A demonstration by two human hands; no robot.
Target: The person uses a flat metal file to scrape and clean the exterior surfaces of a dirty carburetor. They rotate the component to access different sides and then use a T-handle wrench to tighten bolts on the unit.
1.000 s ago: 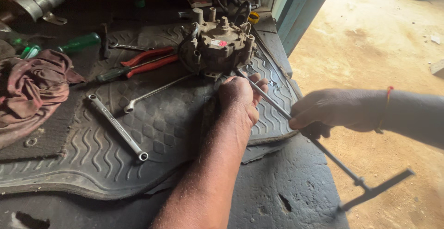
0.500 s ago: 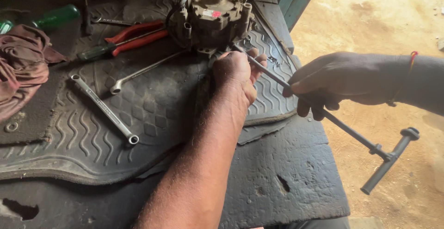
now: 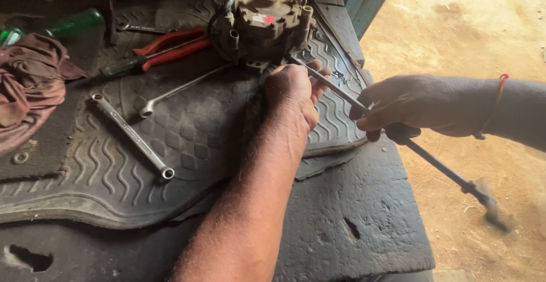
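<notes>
The grimy carburetor point(image 3: 263, 23) sits at the far edge of the ribbed rubber mat point(image 3: 114, 202), the long T-handle wrench point(image 3: 398, 137) slanting from its base toward near-right. Left hand point(image 3: 293, 94), nearer, pinches the shaft by the tip; right hand point(image 3: 406, 108) curls around mid-shaft

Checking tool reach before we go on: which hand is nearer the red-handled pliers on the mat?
Left. The left hand grips the long rod beside the metal assembly, just right of the red-handled pliers. The right hand holds the rod farther right, past the mat's edge.
</notes>
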